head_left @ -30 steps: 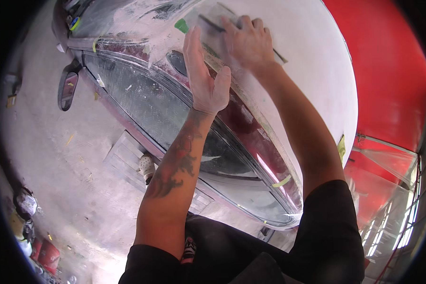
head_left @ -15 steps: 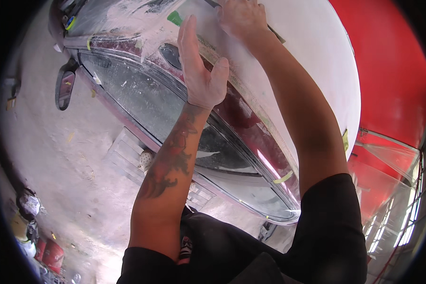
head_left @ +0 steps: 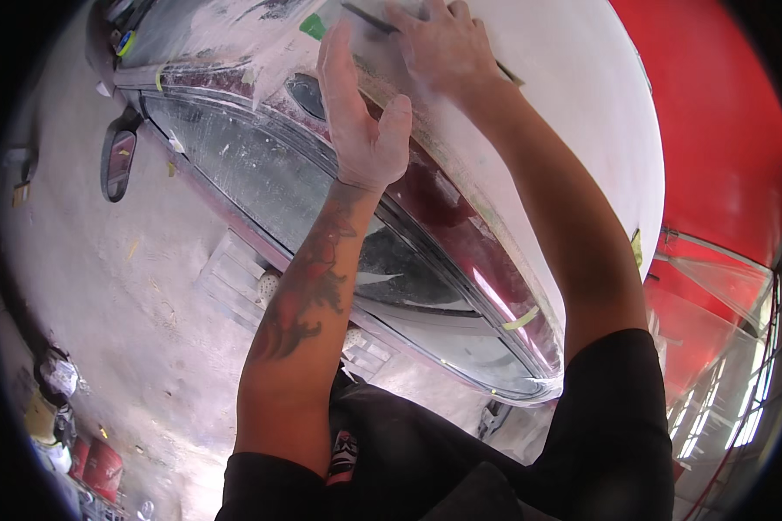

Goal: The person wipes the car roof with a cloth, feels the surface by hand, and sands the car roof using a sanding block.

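My right hand is closed over a long, thin, dark sanding block on the pale, dusty car roof. Both ends of the block stick out past the hand; its middle is hidden underneath. To the left, my left hand is open, fingers extended and thumb apart, with nothing in it. It is over the dark red roof edge, beside a small dark window; whether it touches the car I cannot tell. White dust coats both hands. A piece of green tape lies near the left fingertips.
Below the roof edge run the car's dusty side windows. A side mirror juts out at the left. Yellow tape crosses the dark red trim. A red surface stands beyond the roof, with clear plastic sheeting below it.
My right hand and the sanding block have come slightly nearer to me, and more of the block's left end shows. My left hand has shifted a little left, still open.
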The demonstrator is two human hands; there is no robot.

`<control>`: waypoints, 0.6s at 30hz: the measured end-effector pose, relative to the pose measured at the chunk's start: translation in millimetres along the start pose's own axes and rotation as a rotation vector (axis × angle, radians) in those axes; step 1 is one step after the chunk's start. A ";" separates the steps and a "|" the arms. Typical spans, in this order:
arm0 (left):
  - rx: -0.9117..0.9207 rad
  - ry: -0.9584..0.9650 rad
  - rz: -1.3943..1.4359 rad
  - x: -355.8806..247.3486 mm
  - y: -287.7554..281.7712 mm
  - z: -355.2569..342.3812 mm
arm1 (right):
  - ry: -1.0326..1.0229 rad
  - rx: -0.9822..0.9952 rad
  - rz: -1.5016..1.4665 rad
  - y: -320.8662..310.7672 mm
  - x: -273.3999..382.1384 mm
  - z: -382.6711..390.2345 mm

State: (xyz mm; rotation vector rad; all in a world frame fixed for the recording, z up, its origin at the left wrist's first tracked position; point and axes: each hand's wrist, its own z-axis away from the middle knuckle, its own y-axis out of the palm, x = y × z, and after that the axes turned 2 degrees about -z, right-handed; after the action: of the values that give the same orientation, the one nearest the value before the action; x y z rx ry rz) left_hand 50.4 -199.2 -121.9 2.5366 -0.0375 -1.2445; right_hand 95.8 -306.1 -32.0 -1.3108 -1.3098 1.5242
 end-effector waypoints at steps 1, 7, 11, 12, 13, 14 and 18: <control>-0.012 -0.013 0.000 1.8 -3.1 -0.1 | -0.083 -0.106 0.035 12.9 -3.6 19.1; -0.040 0.030 0.001 -6.8 5.6 -6.5 | -0.202 -0.165 -0.021 -6.6 -15.7 67.1; -0.029 0.067 -0.027 1.2 10.9 -5.1 | -0.024 -0.047 0.123 1.1 3.5 -11.4; -0.040 0.064 -0.023 2.3 10.0 -3.1 | -0.019 -0.027 0.092 1.7 5.4 -7.0; -0.040 0.062 -0.023 3.5 5.7 -0.4 | -0.017 -0.006 0.059 4.7 8.5 -3.5; -0.043 0.046 -0.026 4.6 -1.2 -0.6 | -0.026 -0.013 0.053 7.6 10.6 14.5; -0.044 0.013 -0.011 -3.8 -3.6 -3.4 | -0.250 -0.209 -0.082 3.8 -9.3 72.5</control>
State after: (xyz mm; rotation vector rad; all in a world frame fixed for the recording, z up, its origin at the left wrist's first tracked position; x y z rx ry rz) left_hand 50.3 -194.3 -118.1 2.5100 0.0066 -1.2191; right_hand 27.7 -332.6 -36.1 -1.2027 -1.6987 1.5653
